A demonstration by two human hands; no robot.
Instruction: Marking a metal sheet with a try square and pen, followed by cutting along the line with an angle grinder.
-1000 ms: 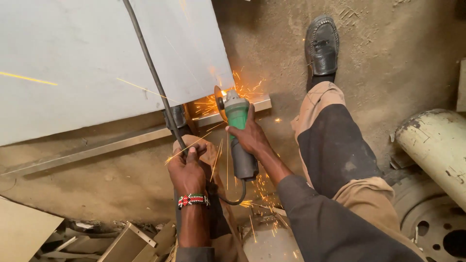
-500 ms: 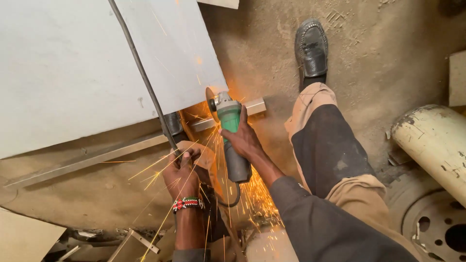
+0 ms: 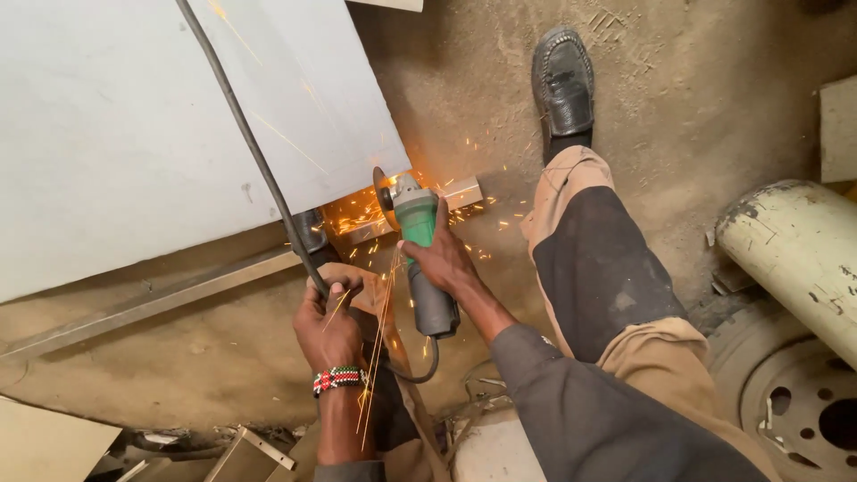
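The fingers of the right hand (image 3: pixel 446 259) are wrapped tight around the green-and-grey body of the angle grinder (image 3: pixel 420 241), whose disc bites into the end of a metal bar (image 3: pixel 406 214) lying on the dirt floor (image 3: pixel 714 89), just under the corner of a large grey sheet (image 3: pixel 134 116). The left hand (image 3: pixel 328 326), a beaded bracelet (image 3: pixel 339 378) at its wrist, has its fingers curled around the black cable (image 3: pixel 259 161) close beside the grinder, right where the sparks (image 3: pixel 375 303) stream back. From this position, the sparks look likely to burn bare skin or scorch the trouser leg (image 3: pixel 598 268) beside the cut. Were the disc to bind in the bar, the grinder could kick towards the left hand, which sits very near. The cable, running so close to the disc, could also be nicked.
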